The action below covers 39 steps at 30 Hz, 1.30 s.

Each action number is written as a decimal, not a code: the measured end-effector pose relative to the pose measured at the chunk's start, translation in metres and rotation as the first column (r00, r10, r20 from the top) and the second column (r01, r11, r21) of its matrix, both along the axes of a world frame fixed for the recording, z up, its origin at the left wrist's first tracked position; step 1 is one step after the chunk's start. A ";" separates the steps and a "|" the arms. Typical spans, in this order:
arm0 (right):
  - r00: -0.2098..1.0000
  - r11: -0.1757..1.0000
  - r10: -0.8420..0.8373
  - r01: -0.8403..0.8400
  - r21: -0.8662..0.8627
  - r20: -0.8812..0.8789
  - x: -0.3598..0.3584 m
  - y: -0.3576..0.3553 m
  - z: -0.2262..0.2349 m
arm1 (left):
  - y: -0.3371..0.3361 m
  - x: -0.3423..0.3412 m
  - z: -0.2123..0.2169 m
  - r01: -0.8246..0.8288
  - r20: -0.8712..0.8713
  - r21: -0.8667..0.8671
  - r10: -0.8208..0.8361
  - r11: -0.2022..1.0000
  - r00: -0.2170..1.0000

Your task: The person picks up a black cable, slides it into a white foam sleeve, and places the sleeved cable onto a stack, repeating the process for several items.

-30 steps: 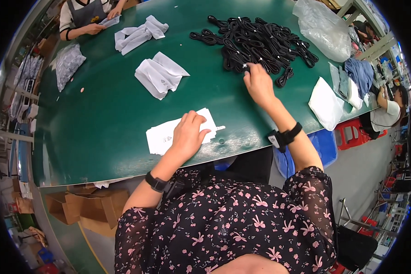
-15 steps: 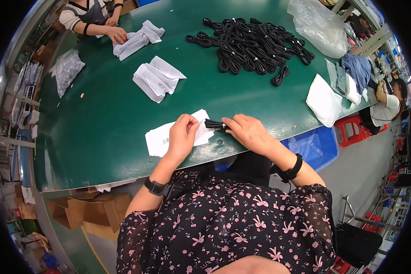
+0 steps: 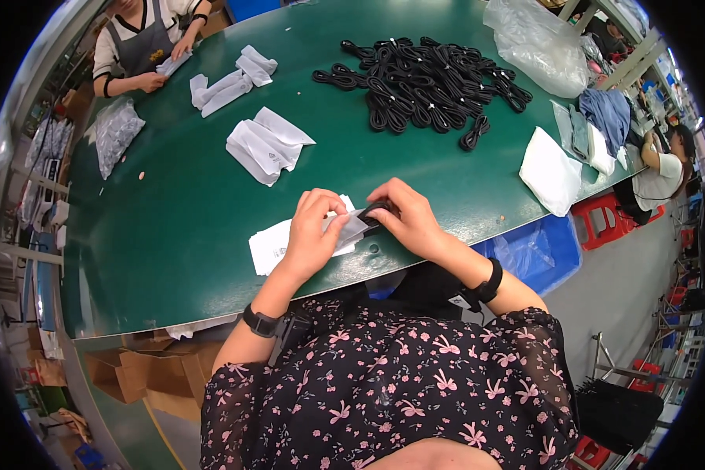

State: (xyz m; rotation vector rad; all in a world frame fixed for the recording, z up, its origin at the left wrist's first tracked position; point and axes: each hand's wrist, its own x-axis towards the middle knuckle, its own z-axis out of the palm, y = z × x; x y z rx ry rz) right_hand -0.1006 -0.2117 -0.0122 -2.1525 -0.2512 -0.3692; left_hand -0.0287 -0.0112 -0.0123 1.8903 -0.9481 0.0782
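Note:
My left hand [image 3: 315,235] pinches the open end of a whitish bag [image 3: 354,227] above a stack of flat white bags [image 3: 268,244] near the table's front edge. From the right, my right hand [image 3: 406,215] grips a coiled black cable [image 3: 378,211], its front part inside the bag's mouth. My fingers hide part of the coil. Beyond my hands, a large pile of coiled black cables [image 3: 431,86] covers the far middle of the table, with a single coil [image 3: 474,133] lying apart. Several filled white bags [image 3: 266,145] lie to the left.
Across the table at far left, a co-worker [image 3: 145,47] handles a white bag. A clear bag of small parts [image 3: 117,135] lies nearby. At right are a clear plastic sheet [image 3: 536,47], a white packet [image 3: 551,172] and folded blue cloth [image 3: 605,117]. A blue bin [image 3: 536,258] stands below the edge.
The coiled cable has moved left, its end passing into the bag held by my left hand. The co-worker's hands have drawn back from the filled bags and now hold another bag.

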 end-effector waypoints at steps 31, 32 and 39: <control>0.983 0.957 -0.171 0.148 -0.250 -0.073 -0.004 -0.075 -0.014 | -0.003 -0.014 -0.032 -0.178 -0.012 0.279 0.188 0.944 0.982; 0.988 0.999 -0.044 0.039 -0.037 -0.147 -0.006 -0.061 -0.010 | -0.002 -0.015 -0.032 -0.177 -0.088 0.237 0.203 0.955 0.975; 0.983 0.950 0.183 -0.184 -0.251 -0.027 -0.012 -0.025 0.005 | 0.001 -0.018 -0.024 -0.177 -0.316 0.091 0.197 0.980 0.928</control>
